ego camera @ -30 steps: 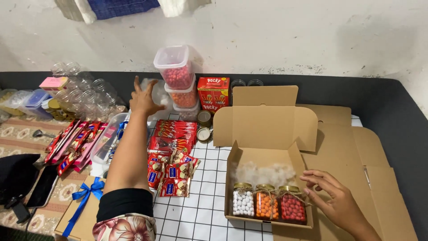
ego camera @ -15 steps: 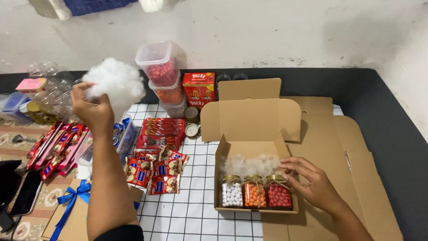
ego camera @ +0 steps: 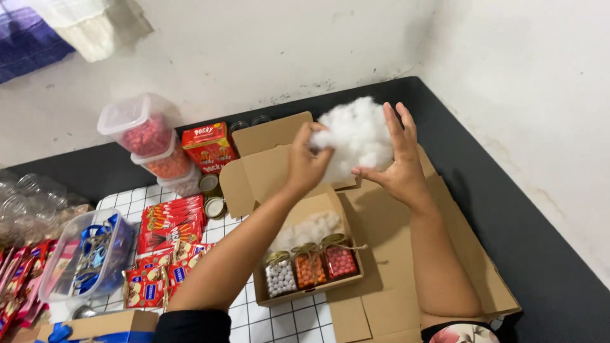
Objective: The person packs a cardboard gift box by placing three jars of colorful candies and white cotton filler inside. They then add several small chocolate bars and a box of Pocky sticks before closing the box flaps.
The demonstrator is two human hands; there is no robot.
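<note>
At the far left a clear tub of blue ribbons [ego camera: 86, 257] is sitting on the checked surface [ego camera: 279, 321], with stacked lidded tubs of sweets [ego camera: 152, 143] and a red snack box [ego camera: 208, 147] standing behind it and flat red packets [ego camera: 171, 222] lying between them. Moving right, the left hand [ego camera: 306, 164] is pinching one side of a white fluffy wad [ego camera: 357, 136], fingers curled shut into it, while the right hand [ego camera: 397, 162] is cupping the other side with fingers spread and only partly closed. The wad is hanging in the air above the open cardboard box [ego camera: 311, 251], where three small jars [ego camera: 309, 267] are sitting in a row in front of more white stuffing. The fibre looks loose, so tufts could be tearing off and dropping outside the box, or an oversized wad could be burying or tipping the jars. The items at the left edge are cut off, and the jar contents are too small to identify
</note>
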